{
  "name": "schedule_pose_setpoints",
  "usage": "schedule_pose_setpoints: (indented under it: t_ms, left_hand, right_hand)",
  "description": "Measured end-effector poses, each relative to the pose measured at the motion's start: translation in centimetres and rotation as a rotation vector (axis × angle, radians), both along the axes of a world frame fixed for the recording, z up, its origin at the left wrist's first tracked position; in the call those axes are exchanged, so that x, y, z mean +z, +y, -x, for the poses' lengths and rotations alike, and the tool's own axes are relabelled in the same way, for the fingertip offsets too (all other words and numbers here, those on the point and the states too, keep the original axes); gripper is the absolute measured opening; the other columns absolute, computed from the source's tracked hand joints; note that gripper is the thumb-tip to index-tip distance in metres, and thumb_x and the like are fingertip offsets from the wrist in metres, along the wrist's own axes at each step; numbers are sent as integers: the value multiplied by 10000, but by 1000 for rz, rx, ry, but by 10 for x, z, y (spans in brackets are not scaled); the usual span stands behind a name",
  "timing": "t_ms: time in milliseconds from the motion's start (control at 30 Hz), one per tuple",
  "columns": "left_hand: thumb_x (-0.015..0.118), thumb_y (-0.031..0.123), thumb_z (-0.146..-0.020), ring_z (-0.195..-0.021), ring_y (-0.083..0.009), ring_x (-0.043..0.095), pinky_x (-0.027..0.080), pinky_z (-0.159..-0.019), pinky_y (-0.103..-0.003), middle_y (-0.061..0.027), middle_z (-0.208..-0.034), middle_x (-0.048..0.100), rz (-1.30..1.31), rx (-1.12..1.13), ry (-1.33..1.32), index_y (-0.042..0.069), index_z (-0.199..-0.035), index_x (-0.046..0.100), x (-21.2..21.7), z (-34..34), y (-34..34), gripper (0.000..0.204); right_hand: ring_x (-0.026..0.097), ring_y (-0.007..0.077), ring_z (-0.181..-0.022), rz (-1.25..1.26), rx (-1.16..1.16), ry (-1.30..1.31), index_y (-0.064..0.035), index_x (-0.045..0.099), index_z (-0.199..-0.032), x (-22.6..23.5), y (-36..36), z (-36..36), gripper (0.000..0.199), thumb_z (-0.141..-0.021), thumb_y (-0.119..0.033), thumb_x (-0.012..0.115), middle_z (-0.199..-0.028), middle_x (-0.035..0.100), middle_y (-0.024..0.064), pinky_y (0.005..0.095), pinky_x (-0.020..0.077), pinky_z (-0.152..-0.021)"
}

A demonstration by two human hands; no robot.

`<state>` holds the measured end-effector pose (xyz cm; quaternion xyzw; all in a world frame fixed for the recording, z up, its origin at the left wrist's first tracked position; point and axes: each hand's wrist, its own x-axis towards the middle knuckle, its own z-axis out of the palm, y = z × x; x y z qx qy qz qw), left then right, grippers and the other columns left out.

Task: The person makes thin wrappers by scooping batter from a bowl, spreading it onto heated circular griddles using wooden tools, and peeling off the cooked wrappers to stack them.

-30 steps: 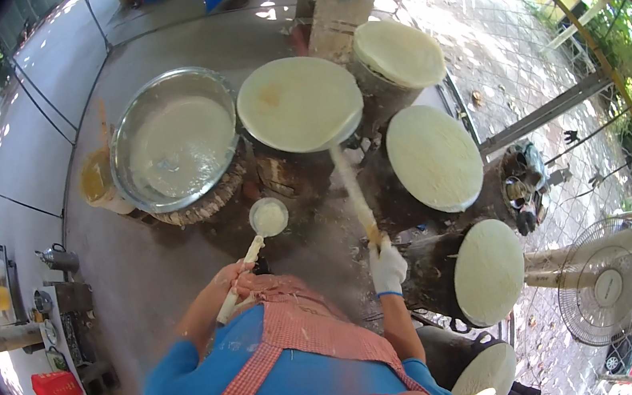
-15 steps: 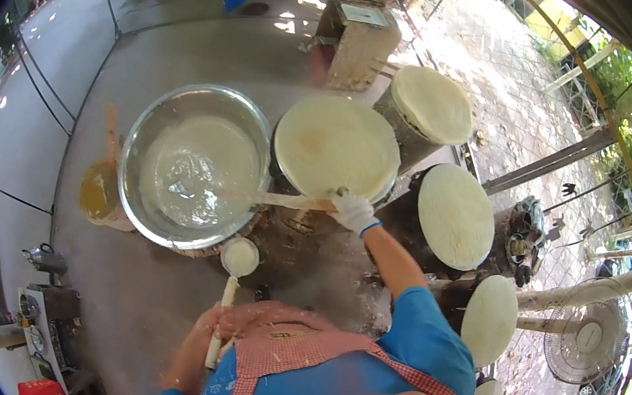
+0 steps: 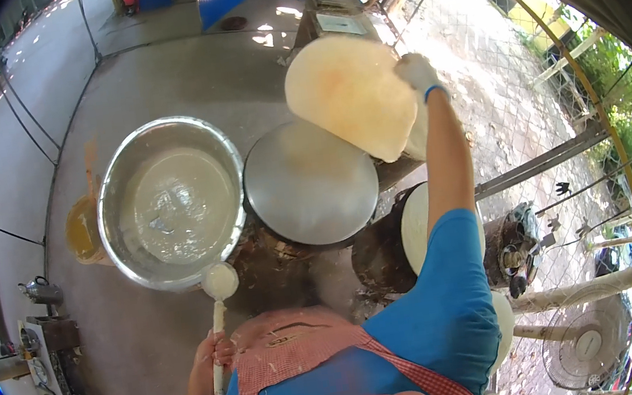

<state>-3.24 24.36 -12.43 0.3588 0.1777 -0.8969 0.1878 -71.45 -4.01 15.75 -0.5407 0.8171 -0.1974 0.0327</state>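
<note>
Hanging from my right hand [image 3: 417, 74], in a white glove, is a large thin pale pancake [image 3: 350, 92]. The fingers pinch its right edge, and it overlaps the far right part of a round grey griddle [image 3: 307, 191], whose visible surface is bare. My left hand [image 3: 217, 350] is wrapped round the pale handle of a ladle [image 3: 220, 282]. White batter fills the ladle's cup, which is by the near rim of a wide metal basin [image 3: 115, 254]. More batter [image 3: 188, 179] lies in the basin.
Right of the bare griddle, a dark barrel stove [image 3: 377, 257] bears a pale-topped disc [image 3: 417, 240], partly behind my right arm. A yellow pot [image 3: 83, 230] with a wooden handle stands left of the basin. A fan [image 3: 587, 344] and wire fence are at right; a box-like stand [image 3: 336, 21] is beyond.
My right hand has moved up and right, lifting the pancake off the griddle and baring its metal top. The wooden stick by that hand is no longer visible. The ladle remains in my left hand.
</note>
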Motion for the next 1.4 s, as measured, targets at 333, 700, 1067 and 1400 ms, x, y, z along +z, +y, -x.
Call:
schedule_pose_setpoints:
  t_ms: [333,700,1067,1400]
  left_hand:
    - [421,254,-998,-428,-81,302,276,-372,-240,21,-566,314,-154,288,203,152,-1194,593,8,141,-11,280]
    - [441,203,-982,-438,-58,321,300,-382,-210,38,-583,322,-117,391,72,158,-1233,532,87,206,-17,270]
    - [427,276,-981,-395,-76,307,279,-346,-228,24,-531,329,-106,506,77,99,-1038,580,72,151,-58,241]
    - [508,182,-926,-351,-114,357,306,-312,-255,15,-475,364,242,408,-465,113,-775,464,-69,-39,-210,172]
  right_hand:
    - [427,194,-342,723,-619,-965,-55,539,-682,-122,138,285,173,-786,-141,648,-491,462,53,344,351,-316]
    - [528,224,-458,778,-1034,-1134,-16,546,-864,-343,134,316,153,-815,-155,590,-660,558,122,359,405,-384]
    - [573,252,-623,110,-563,-466,42,655,-983,-233,98,105,465,-824,-394,665,-868,656,188,366,499,-577]
    - [651,349,-766,-374,459,22,-18,635,-976,-234,-9,-314,442,-795,-419,595,-843,655,220,438,497,-696]
